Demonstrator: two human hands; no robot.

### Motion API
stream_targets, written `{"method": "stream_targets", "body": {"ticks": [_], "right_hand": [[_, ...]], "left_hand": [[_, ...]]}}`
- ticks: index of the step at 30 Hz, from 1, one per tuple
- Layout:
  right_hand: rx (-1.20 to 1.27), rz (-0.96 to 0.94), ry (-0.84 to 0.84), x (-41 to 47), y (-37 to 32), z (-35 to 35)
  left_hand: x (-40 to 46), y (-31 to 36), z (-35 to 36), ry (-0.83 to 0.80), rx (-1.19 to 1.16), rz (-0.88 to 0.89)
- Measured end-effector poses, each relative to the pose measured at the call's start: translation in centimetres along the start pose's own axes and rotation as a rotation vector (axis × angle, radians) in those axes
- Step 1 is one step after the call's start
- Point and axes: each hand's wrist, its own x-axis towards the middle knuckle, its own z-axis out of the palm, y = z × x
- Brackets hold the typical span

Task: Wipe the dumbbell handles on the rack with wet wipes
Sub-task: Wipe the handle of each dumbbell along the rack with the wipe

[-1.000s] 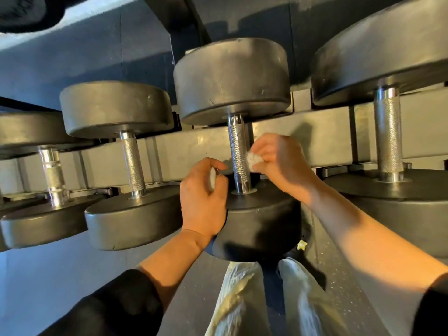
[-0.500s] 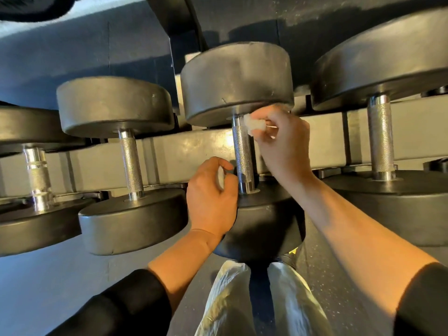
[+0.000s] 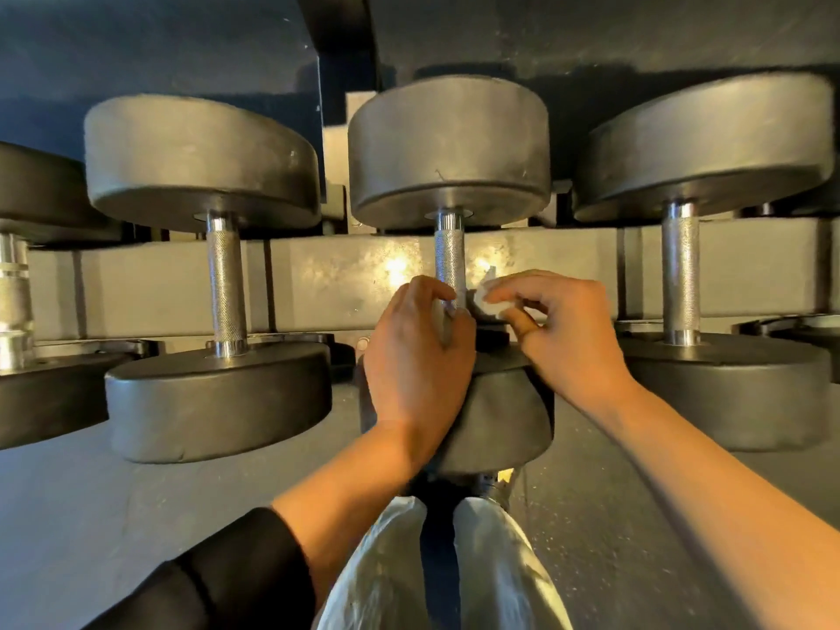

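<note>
A black dumbbell lies on the rack straight ahead, its knurled steel handle (image 3: 449, 254) running between the far head (image 3: 447, 147) and the near head (image 3: 495, 416). My left hand (image 3: 416, 361) grips the lower end of that handle, fingers curled round it. Just right of the handle, my right hand (image 3: 559, 329) pinches a small crumpled white wet wipe (image 3: 485, 298) between thumb and fingertips. The wipe sits beside the handle's lower part; whether it touches the steel is unclear.
More dumbbells rest on the rack: one to the left (image 3: 225, 284), one to the right (image 3: 680, 270), another at the far left edge (image 3: 13, 306). The grey rack beam (image 3: 327, 279) runs behind the handles. My light trousers (image 3: 395, 566) and the dark floor lie below.
My right hand slid with the wipe from the top of the handle down to its lower end. My left hand moved from the near head's edge to grip the handle. The camera shifted slightly.
</note>
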Motion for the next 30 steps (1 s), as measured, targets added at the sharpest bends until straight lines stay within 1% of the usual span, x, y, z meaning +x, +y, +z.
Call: {"method": "stream_targets", "body": {"ticks": [4, 7, 9, 13, 15, 18, 20, 23, 27, 30], "right_hand": [[-0.016, 0.05, 0.057, -1.3, 1.0, -3.3], [-0.081, 0.062, 0.092, -1.7, 1.7, -6.3], [-0.162, 0.059, 0.109, -1.7, 2.4, -8.2], [-0.277, 0.063, 0.165, -1.1, 4.3, -10.7], [-0.327, 0.047, 0.17, -0.6, 4.9, -11.4], [-0.385, -0.017, 0.172, 0.4, 5.6, -11.9], [-0.446, -0.084, 0.172, 1.2, 6.2, -12.0], [-0.601, -0.186, 0.099, 2.2, 7.2, -11.8], [-0.837, -0.249, -0.106, 3.4, 8.3, -11.7], [-0.982, -0.3, -0.24, 4.1, 8.8, -11.4]], "left_hand": [[-1.1, 3.2, 1.2, -0.041, -0.126, 0.148], [-1.5, 5.5, 3.3, -0.128, -0.258, 0.179], [-1.9, 6.7, 5.1, -0.193, -0.278, 0.186], [-2.8, 7.7, 7.8, -0.251, -0.324, 0.167], [-2.9, 7.5, 8.7, -0.267, -0.334, 0.125], [-3.0, 6.9, 9.7, -0.273, -0.35, 0.051], [-3.0, 6.6, 10.0, -0.299, -0.361, 0.04], [-2.8, 6.2, 10.3, -0.35, -0.365, 0.063], [-2.5, 5.9, 10.8, -0.416, -0.323, 0.085], [-2.4, 5.9, 11.1, -0.422, -0.323, 0.086]]}}
